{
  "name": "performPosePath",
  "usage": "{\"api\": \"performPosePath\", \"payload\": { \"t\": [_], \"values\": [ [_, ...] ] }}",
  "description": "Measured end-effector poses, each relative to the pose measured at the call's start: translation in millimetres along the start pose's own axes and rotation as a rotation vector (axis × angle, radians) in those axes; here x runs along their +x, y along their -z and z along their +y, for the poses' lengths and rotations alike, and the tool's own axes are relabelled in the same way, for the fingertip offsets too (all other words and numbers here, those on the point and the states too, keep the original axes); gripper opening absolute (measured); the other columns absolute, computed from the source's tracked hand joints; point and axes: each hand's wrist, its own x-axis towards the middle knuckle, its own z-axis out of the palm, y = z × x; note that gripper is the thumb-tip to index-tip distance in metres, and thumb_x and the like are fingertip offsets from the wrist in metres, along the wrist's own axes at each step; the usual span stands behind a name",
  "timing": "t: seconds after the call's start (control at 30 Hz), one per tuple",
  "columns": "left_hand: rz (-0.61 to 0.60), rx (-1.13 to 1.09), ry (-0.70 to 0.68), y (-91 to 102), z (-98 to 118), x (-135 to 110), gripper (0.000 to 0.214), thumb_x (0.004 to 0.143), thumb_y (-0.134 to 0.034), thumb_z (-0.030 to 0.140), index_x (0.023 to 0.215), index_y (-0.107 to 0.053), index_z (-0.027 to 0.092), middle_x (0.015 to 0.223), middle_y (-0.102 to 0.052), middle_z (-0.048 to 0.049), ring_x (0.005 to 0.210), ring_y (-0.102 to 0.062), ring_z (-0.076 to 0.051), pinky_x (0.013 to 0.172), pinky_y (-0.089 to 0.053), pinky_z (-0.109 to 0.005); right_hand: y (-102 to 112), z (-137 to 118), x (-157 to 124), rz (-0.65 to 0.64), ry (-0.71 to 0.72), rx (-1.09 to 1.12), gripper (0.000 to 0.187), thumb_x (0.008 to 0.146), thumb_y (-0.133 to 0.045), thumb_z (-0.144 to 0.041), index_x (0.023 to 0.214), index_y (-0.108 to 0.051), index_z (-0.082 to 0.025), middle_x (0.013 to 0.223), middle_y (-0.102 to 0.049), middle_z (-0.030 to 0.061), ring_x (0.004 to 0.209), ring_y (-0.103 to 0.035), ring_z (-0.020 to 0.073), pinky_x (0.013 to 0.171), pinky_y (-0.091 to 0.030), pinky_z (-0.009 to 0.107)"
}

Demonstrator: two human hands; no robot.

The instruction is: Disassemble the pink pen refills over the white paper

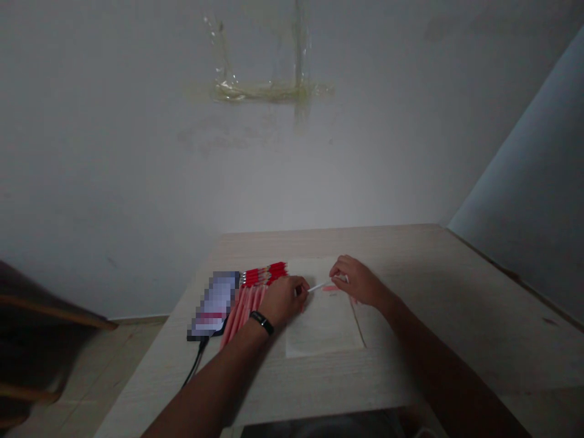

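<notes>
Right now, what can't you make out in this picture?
Phone screen: head view, pixelated.
Pink sticks, exact count: head view, left hand overlaps.
White stick: head view, right hand partly covers it.
Pink patch on paper: head view, too small.
Wooden bar: head view, cut by left edge.

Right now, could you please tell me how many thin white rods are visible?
1: the thin white rod spans between the left hand and the right hand, above the pale sheet. Others could be hidden by the hands.
</notes>
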Motion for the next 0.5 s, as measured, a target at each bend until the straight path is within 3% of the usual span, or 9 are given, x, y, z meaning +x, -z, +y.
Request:
{"api": "performPosePath", "payload": {
  "t": [0.2,0.5],
  "values": [
    [-0.003,0.041,-0.082,-2.5,2.0,-0.3,0.017,0.082,-0.058,0.019,0.085,-0.075,0.020,0.081,-0.072,-0.0052,0.073,-0.061,-0.016,0.066,-0.038,-0.025,-10.0,-18.4,0.7,-0.072,0.028,-0.007,0.006,0.088,-0.066,-0.020,0.094,-0.065,-0.021,0.094,-0.066,0.0041,0.098,-0.057,0.0212,0.091,-0.039,0.036],
    [-0.042,0.024,-0.141,-4.8,4.3,0.8,0.018,0.082,-0.061,0.019,0.092,-0.076,0.021,0.085,-0.071,-0.0060,0.077,-0.061,-0.017,0.067,-0.041,-0.025,-18.1,-23.6,1.2,-0.190,0.057,0.018,0.011,0.083,-0.069,-0.012,0.089,-0.065,-0.021,0.087,-0.064,0.0020,0.090,-0.057,0.0192,0.084,-0.041,0.032]
  ]
}}
